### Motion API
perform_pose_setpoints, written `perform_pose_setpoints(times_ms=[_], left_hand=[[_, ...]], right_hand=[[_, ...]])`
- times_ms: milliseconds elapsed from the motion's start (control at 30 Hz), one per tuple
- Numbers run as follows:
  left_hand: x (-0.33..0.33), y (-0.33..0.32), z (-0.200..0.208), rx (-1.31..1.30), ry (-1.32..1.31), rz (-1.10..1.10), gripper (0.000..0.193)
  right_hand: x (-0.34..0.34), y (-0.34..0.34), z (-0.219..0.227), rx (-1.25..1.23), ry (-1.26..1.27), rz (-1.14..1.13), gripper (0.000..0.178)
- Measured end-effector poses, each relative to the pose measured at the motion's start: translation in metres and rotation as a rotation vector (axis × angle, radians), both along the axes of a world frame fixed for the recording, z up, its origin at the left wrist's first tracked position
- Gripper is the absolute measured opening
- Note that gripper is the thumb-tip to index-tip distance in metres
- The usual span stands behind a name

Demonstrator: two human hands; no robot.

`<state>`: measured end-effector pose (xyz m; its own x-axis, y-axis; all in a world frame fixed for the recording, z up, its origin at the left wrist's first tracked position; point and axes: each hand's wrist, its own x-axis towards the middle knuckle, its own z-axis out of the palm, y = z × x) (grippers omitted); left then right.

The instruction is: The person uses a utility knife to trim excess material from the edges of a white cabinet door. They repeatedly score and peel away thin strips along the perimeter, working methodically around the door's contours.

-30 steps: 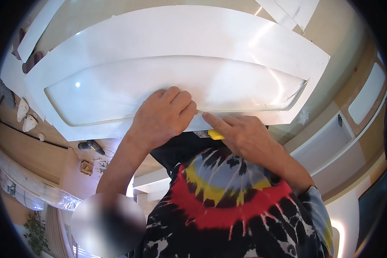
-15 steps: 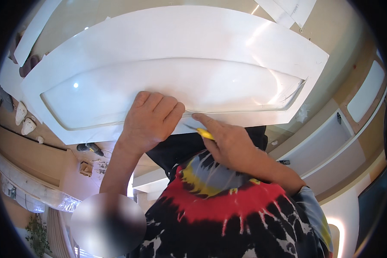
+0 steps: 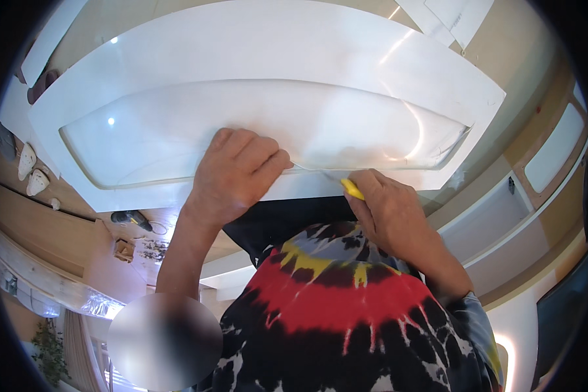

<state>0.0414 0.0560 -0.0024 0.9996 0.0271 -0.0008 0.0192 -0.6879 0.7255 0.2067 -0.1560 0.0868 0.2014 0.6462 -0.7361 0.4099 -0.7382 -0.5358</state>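
Observation:
A long white panel door (image 3: pixel 346 39) with a recessed middle lies across my lap. My left hand (image 3: pixel 235 171) is closed over the recess's near edge, knuckles up. From its fingers a thin pale strip (image 3: pixel 307 168) runs right along that edge; the part inside the fist is hidden. Gripped in my right hand (image 3: pixel 393 210) is a yellow utility knife (image 3: pixel 352 189). Its blade points left and up, at the near rim beside the strip. I cannot tell whether the blade touches the panel.
Cabinet frames (image 3: pixel 490 209) stand on the right. At the left a cordless drill (image 3: pixel 132 220), a small open box (image 3: pixel 123 250) and pale shoes (image 3: pixel 27 162) lie on the floor. White sheets (image 3: pixel 460 16) are at the far right. Loose thread-like scraps hang at the panel's right corner.
My right hand with the knife has moved right, away from my left hand. More of the thin strip shows between them. The left hand has shifted slightly up and right.

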Motion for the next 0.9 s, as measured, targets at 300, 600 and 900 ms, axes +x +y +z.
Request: perform_pose_setpoints(times_ms=[300,600,900], left_hand=[[-0.003,-0.006,-0.001,0.052,-0.007,0.096,0.019],[-0.004,-0.009,-0.004,0.019,0.014,0.118,0.017],[-0.002,-0.007,-0.004,0.030,0.019,0.112,0.016]], right_hand=[[-0.014,0.024,0.002,-0.053,-0.120,0.225,0.018],[-0.009,0.035,0.001,-0.118,-0.043,0.302,0.011],[-0.001,0.036,0.001,-0.169,0.016,0.344,0.012]])
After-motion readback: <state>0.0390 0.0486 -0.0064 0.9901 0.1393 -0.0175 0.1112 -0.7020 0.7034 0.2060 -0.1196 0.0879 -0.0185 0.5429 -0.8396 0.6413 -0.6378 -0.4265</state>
